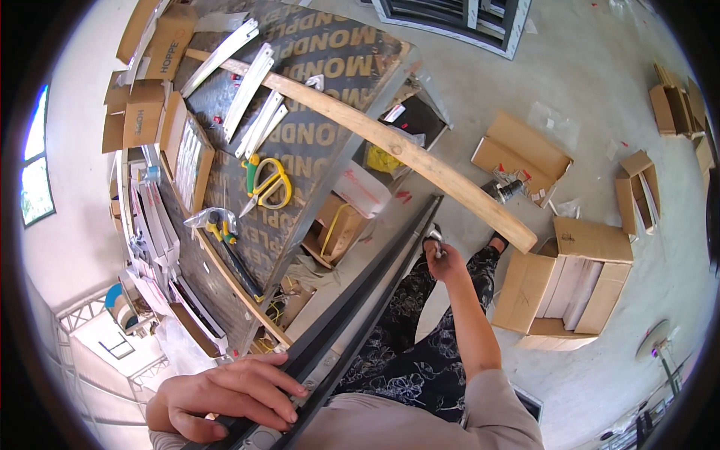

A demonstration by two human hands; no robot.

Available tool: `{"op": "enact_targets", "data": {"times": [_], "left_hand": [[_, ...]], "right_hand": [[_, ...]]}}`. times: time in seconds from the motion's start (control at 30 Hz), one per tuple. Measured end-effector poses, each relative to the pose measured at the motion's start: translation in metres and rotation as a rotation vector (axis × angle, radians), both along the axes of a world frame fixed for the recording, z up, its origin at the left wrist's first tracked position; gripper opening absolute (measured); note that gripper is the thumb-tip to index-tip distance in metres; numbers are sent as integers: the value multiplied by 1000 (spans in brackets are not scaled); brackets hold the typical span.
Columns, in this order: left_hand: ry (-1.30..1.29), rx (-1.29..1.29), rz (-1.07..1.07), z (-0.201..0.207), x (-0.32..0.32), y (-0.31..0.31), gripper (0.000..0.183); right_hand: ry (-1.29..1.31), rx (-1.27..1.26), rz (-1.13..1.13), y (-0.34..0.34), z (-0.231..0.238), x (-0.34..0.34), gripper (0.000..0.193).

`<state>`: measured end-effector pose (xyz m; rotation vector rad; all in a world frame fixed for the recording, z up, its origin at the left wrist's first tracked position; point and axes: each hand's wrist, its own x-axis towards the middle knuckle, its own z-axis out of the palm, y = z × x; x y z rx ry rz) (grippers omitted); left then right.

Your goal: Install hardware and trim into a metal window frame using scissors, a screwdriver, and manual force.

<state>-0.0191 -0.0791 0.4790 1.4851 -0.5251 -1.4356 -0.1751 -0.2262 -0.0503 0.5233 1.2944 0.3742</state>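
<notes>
A long dark-grey metal frame, made of parallel bars with a channel between, slants from the lower left up to the middle. My left hand lies across its lower end, fingers bent over the bars and thumb on the near side. At the upper end, my right hand is closed on a small silver metal piece, partly hidden by the fingers; its exact kind I cannot make out. On the dark printed workbench left of the frame lie yellow-handled scissors and white metal strips.
A wooden plank sticks out from the bench over the floor. An opened cardboard box stands at right, near a flattened carton and a black power tool. More boxes line the bench's left side. Another frame lies at the top.
</notes>
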Motion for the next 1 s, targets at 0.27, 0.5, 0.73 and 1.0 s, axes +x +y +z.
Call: {"op": "enact_targets", "data": {"times": [0.27,0.5,0.73,1.0], "left_hand": [[53,-91,114,-12,-14,-4,41],[-82,21,198,-3,-11,-24,32],[-46,-104,113,-22,0,-23,39],[-63,-42,172,-18,-4,-23,42]], "right_hand": [[194,-1024,690,83,-12,-5,35],[82,-1210,1224,91,-24,-15,52],[-177,-1002,1604,72,-150,-40,58],[17,-1308,1334,103,-170,-22,37]]}}
